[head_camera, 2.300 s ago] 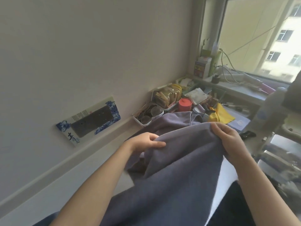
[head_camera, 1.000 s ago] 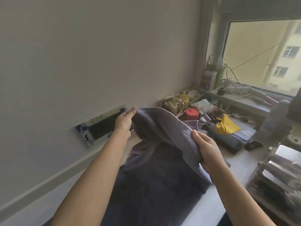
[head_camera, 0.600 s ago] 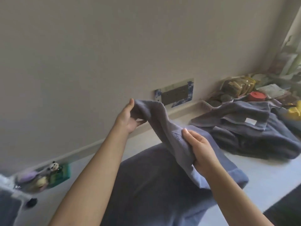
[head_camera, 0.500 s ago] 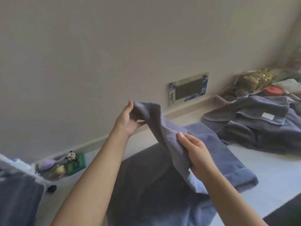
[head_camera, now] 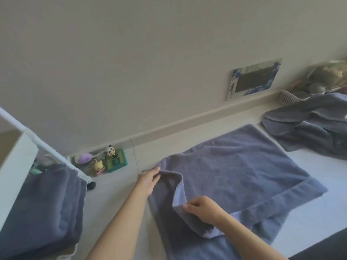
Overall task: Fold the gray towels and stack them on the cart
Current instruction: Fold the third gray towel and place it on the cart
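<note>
A gray towel (head_camera: 236, 166) lies spread on the white counter (head_camera: 116, 194), folded over on itself. My left hand (head_camera: 148, 180) pinches its far left corner. My right hand (head_camera: 203, 208) grips the near left edge, where a fold is raised between the two hands. A heap of unfolded gray towels (head_camera: 308, 128) sits at the right. Folded gray towels (head_camera: 41, 209) are stacked on the white cart (head_camera: 15, 162) at the left.
Small toy figures (head_camera: 105, 162) stand by the wall behind the cart. A blue-and-white socket plate (head_camera: 253, 79) is on the wall. A white basket (head_camera: 289, 95) with clutter sits at the far right. A dark surface (head_camera: 328, 246) borders the counter's near edge.
Both hands have come down with the towel from mid-air; it now lies on the counter. The view has swung left and down, bringing the cart into sight.
</note>
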A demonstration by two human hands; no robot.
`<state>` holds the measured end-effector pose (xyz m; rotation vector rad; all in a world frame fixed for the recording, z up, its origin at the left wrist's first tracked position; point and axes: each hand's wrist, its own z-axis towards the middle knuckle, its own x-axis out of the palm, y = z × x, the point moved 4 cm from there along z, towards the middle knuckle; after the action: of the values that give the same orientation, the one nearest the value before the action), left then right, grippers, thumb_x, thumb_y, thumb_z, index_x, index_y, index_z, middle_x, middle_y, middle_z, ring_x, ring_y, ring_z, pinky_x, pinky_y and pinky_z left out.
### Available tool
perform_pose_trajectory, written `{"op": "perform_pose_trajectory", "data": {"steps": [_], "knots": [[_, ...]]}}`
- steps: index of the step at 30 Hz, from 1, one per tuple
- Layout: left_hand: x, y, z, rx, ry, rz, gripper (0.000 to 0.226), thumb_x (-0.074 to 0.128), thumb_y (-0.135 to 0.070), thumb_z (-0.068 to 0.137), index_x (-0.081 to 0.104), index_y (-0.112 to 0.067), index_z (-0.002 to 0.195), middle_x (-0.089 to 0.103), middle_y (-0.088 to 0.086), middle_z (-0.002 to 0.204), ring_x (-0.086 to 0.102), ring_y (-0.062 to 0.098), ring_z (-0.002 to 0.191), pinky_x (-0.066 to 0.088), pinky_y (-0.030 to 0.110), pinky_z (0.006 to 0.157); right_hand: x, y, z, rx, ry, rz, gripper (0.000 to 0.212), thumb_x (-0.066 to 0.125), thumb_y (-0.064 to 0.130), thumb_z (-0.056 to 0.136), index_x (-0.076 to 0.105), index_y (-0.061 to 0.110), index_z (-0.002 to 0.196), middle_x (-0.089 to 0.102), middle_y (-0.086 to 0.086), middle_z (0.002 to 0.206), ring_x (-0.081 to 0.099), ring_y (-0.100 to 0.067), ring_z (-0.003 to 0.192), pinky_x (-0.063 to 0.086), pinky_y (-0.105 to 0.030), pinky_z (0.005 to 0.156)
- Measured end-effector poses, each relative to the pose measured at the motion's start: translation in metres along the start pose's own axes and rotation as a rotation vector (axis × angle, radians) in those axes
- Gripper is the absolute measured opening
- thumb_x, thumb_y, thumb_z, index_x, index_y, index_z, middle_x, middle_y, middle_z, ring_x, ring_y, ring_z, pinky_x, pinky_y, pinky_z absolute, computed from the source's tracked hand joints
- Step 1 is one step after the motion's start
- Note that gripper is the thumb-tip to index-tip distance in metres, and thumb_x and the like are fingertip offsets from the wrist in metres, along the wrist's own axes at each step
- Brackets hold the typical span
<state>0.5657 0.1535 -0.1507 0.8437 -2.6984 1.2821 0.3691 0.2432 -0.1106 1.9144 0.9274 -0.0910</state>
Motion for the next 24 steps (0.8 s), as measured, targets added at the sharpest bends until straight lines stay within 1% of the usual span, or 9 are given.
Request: {"op": "perform_pose_trajectory", "data": {"steps": [2,5,8,10,11,14,18,21,24], "knots": [[0.000,0.004,0.005,-0.053,0.010,0.042,0.008,0.055,0.001,0.091,0.059,-0.002,0.097,0.059,0.013,0.095,0.057,0.020,0.085,0.046,0.038,0.098,0.007,0.001,0.006,-0.019,0.044,-0.103,0.032,0.054,0.037,0.090,0.065,0.019,0.066,0.057,0.000,0.058,0.045,-0.002,0.057,0.036,-0.019,0.058],[0.002,0.011,0.016,-0.070,-0.076,0.125,0.030,0.064,-0.015,0.089,0.055,-0.007,0.116,0.061,0.011,0.105,0.059,0.028,0.102,0.048,0.036,0.085,0.018,0.003,0.009,-0.052,0.130,-0.212,0.037,0.055,0.037,0.088,0.055,0.024,0.053,0.042,0.006,0.048,0.037,-0.002,0.048,0.033,-0.023,0.057],[-0.004,0.006,0.029,0.072,-0.308,0.228,0.033,0.074,-0.020,0.080,0.062,0.001,0.102,0.065,0.013,0.103,0.060,0.027,0.099,0.050,0.036,0.086,0.026,0.009,0.005,-0.085,0.308,-0.278,0.019,0.059,0.041,0.086,0.071,0.027,0.085,0.050,0.009,0.058,0.043,-0.001,0.051,0.036,-0.016,0.056],[-0.003,-0.006,0.022,0.215,-0.415,0.275,0.019,0.071,-0.014,0.080,0.059,-0.001,0.087,0.064,0.016,0.088,0.059,0.026,0.090,0.046,0.030,0.079,0.025,0.008,0.004,-0.092,0.390,-0.311,0.028,0.060,0.043,0.086,0.070,0.021,0.100,0.055,0.003,0.068,0.045,-0.003,0.054,0.037,-0.016,0.057],[-0.001,-0.014,0.016,0.312,-0.438,0.278,0.017,0.067,-0.010,0.082,0.054,-0.003,0.090,0.061,0.013,0.088,0.057,0.025,0.086,0.042,0.028,0.076,0.024,0.006,0.006,-0.086,0.402,-0.329,0.030,0.061,0.045,0.085,0.070,0.020,0.100,0.056,0.005,0.069,0.046,-0.002,0.053,0.037,-0.016,0.056],[-0.005,-0.022,0.001,0.459,-0.482,0.487,0.035,0.057,-0.004,0.085,0.044,-0.003,0.118,0.058,0.014,0.106,0.056,0.028,0.092,0.039,0.029,0.078,0.020,0.001,0.012,-0.065,0.393,-0.361,0.033,0.064,0.049,0.080,0.071,0.018,0.088,0.049,0.012,0.046,0.043,0.001,0.044,0.035,-0.016,0.053],[-0.035,-0.003,0.020,0.250,-0.484,0.745,0.034,0.059,-0.008,0.084,0.049,-0.001,0.115,0.061,0.022,0.116,0.059,0.039,0.104,0.047,0.039,0.085,0.039,-0.004,0.019,-0.140,0.439,-0.369,0.043,0.064,0.038,0.084,0.055,0.014,0.049,0.042,0.000,0.052,0.044,0.000,0.049,0.035,-0.008,0.059],[-0.039,-0.005,0.026,0.217,-0.485,0.776,0.030,0.062,-0.014,0.082,0.053,-0.001,0.107,0.063,0.021,0.110,0.059,0.038,0.102,0.046,0.037,0.083,0.054,-0.017,0.026,-0.150,0.422,-0.373,0.048,0.062,0.042,0.081,0.047,0.020,0.041,0.047,0.000,0.060,0.043,-0.004,0.078,0.038,-0.017,0.088],[-0.038,-0.007,0.027,0.221,-0.487,0.745,0.031,0.062,-0.016,0.083,0.050,-0.001,0.107,0.062,0.021,0.110,0.059,0.038,0.103,0.045,0.037,0.084,0.058,-0.025,0.031,-0.116,0.380,-0.367,0.041,0.062,0.043,0.080,0.054,0.030,0.042,0.048,0.007,0.059,0.038,-0.016,0.099,0.039,-0.028,0.091]]}}
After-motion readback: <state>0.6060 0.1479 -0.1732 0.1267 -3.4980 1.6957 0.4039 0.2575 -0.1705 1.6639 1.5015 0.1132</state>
